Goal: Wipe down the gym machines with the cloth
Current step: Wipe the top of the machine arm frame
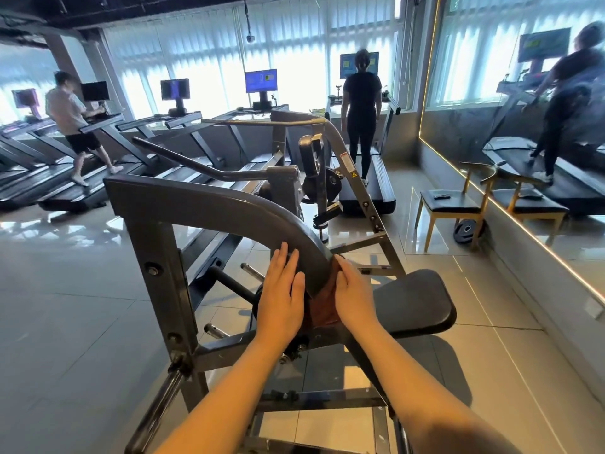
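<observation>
Obs., standing beside the machine. The reddish-brown soft cloth (322, 301) is wrapped over the lower end of the curved grey metal beam (209, 204) of a plate-loaded gym machine, just above the black padded seat (415, 299). The cloth sits between the person's two hands.

Left hand (283, 291): spread, fingers straight, palm laid flat on the near face of the beam, just beside the cloth's edge. It steadies and does not pinch.

Right hand (353, 298): laid flat on the cloth and pressing it against the beam's far side, thumb along the top fold. Whether the fingertips tuck round the hidden edge I cannot tell.

Handling, judged: the cloth is light and limp, and it folds to the beam's corners with no stiffness of its own, so it goes only where a palm pushes it. Painted steel looks smooth (probably slick under fabric), so the cloth should slide readily but may bunch or slip off the curve if pressure falls away. Best hold is a broad palm on the cloth with thumb and fingers on opposite faces of the beam. The beam itself is rigid and heavy — it will not give.

Step in hand appears to be wiping the beam's lower curve. The upper sweep and the seat look not yet reached.
</observation>
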Motion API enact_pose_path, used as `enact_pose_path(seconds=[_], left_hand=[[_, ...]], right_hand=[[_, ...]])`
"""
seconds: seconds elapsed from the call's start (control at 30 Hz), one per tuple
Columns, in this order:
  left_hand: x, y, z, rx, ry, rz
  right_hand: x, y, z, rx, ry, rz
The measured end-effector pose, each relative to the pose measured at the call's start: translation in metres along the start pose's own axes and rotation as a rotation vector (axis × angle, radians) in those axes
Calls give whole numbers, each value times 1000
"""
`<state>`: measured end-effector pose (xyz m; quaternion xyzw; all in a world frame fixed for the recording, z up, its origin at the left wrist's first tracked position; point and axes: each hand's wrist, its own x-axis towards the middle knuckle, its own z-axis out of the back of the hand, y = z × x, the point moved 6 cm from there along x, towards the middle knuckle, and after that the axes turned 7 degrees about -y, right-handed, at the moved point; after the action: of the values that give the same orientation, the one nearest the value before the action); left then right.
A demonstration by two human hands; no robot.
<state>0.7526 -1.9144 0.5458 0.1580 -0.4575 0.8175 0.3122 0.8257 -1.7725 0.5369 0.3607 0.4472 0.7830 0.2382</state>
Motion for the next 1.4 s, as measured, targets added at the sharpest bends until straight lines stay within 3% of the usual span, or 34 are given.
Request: enact_pose_path(seconds=[0.07,0.13,0.27,0.37,0.47,0.53,0.6,0.7,0.87,0.97,1.13,1.4], left_hand=[[-11,3,-3,-19,6,36],[-25,0,-9,-67,19,61],[-45,-17,-15,-451,88,166],[-46,-21,-7,-584,-19,257],[-41,-11,8,-516,-118,275],[-33,0,23,-462,-190,271],[-21,6,39,-407,-269,233],[4,9,50,-291,-367,181],[13,8,26,-270,-373,139],[0,-2,7,-297,-296,23],[-9,0,-6,-315,-124,6],[12,7,19,-307,-343,116]], right_hand=[[-8,-13,11,-51,-5,-23],[-15,-5,18,-59,-49,68],[-32,19,11,57,-19,148],[-40,31,0,169,66,129],[-40,42,-13,213,217,82],[-36,53,-15,127,229,172],[-24,59,-10,32,105,281],[-4,54,-5,-38,-48,273],[-6,40,-19,-3,5,184],[-7,34,-22,22,0,187],[-10,26,-21,25,8,149],[-14,19,-19,38,26,140]])
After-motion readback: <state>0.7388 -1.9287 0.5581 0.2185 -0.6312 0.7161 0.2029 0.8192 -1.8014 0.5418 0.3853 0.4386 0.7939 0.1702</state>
